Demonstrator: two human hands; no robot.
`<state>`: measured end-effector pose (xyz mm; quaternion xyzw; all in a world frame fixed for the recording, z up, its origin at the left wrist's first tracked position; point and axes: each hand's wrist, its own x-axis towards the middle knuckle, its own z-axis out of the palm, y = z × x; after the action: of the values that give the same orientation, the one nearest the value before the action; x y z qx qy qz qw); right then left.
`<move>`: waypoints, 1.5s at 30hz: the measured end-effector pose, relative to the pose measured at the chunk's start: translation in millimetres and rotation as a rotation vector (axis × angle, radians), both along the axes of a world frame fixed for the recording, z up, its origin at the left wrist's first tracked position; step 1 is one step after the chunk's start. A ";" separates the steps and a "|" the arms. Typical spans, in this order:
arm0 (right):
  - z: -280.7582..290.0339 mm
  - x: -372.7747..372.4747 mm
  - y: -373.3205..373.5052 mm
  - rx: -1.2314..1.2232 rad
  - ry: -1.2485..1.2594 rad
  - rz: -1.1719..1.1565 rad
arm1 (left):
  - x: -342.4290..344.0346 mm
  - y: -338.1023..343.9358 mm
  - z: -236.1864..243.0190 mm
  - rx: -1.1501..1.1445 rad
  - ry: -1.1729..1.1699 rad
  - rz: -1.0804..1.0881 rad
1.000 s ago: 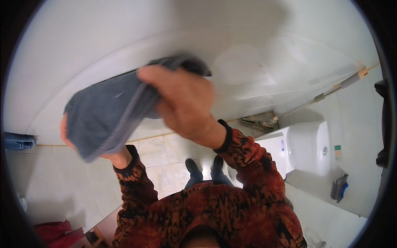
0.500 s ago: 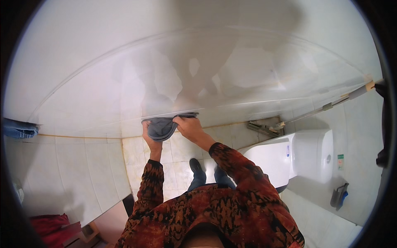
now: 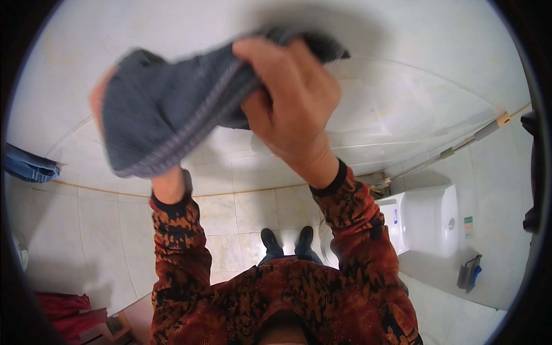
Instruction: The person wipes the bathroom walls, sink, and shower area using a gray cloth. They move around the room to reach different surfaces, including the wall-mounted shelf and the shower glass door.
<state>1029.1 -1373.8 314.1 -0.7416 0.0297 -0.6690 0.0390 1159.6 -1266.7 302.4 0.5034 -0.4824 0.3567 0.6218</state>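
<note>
Both my hands hold a dark grey cloth garment point(image 3: 172, 92) up in front of the tiled wall, blurred by motion. A paler, ridged, stitched band runs along its lower edge. My right hand point(image 3: 296, 100) is closed on the garment's right part, thumb and fingers gripping the bunched fabric; a dark end hangs out past the knuckles. The garment covers most of my left hand point(image 3: 98, 100); only a blurred edge of it shows at the cloth's left side, with the wrist below. What kind of garment it is I cannot tell.
A white toilet point(image 3: 428, 221) stands to the right. A pole point(image 3: 460, 146) leans along the wall behind it. A grey and blue brush-like tool point(image 3: 470, 273) is at the right wall. Blue denim point(image 3: 31, 165) hangs at the far left, red cloth point(image 3: 66, 316) at the lower left.
Both hands have risen from low by the wall to high in the view, lifting the grey garment with them. It is spread wider between them.
</note>
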 end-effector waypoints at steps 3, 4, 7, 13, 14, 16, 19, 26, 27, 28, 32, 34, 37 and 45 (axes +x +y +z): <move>-52.7 -9.9 8.1 0.084 0.128 -0.086 | -12.2 5.4 -63.1 0.249 0.177 0.067; -74.1 -14.5 10.1 0.098 0.160 -0.099 | -12.5 6.6 -87.5 0.377 0.108 0.112; -142.3 -31.3 13.4 0.216 0.379 -0.202 | -38.1 17.8 -165.4 0.647 0.427 -0.111; -190.7 -69.7 3.0 0.503 0.407 -0.176 | -47.8 19.0 -188.1 0.966 0.434 -0.207; -175.6 -74.8 -0.1 0.566 0.323 -0.177 | -51.2 16.3 -169.9 0.952 0.530 -0.223; -127.7 -85.1 -9.1 0.544 0.106 -0.173 | -47.9 2.5 -117.0 0.669 0.263 -0.154; -39.7 -85.0 -40.6 0.305 -0.114 -0.294 | -49.8 -31.1 -29.9 0.342 0.128 -0.210; -12.9 -77.9 -64.6 -0.040 -0.089 -0.450 | -79.2 -63.0 -5.8 0.057 -0.033 -0.182; -33.0 -84.5 -62.2 0.001 -0.009 -0.503 | -80.5 -61.6 -22.9 0.129 0.008 -0.240; -52.9 -88.7 -61.8 -0.010 -0.012 -0.492 | -81.4 -56.3 -42.6 0.249 0.022 -0.228; -138.6 -109.0 -63.6 0.105 0.091 -0.441 | -92.5 -46.7 -139.0 0.671 0.158 -0.215; -182.8 -123.6 -60.5 0.235 0.212 -0.442 | -98.9 -44.4 -180.9 0.911 0.282 -0.250; -223.7 -135.5 -50.3 0.446 0.317 -0.401 | -103.0 -38.0 -206.9 1.123 0.808 -0.558; -74.9 -144.2 -80.5 0.337 -0.176 -0.394 | -119.7 -60.3 -58.2 0.444 0.428 -0.654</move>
<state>884.9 -1454.3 239.2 -0.6435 0.2811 -0.7112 0.0333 1039.9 -1327.0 244.2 0.5082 -0.5416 -0.0829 0.6645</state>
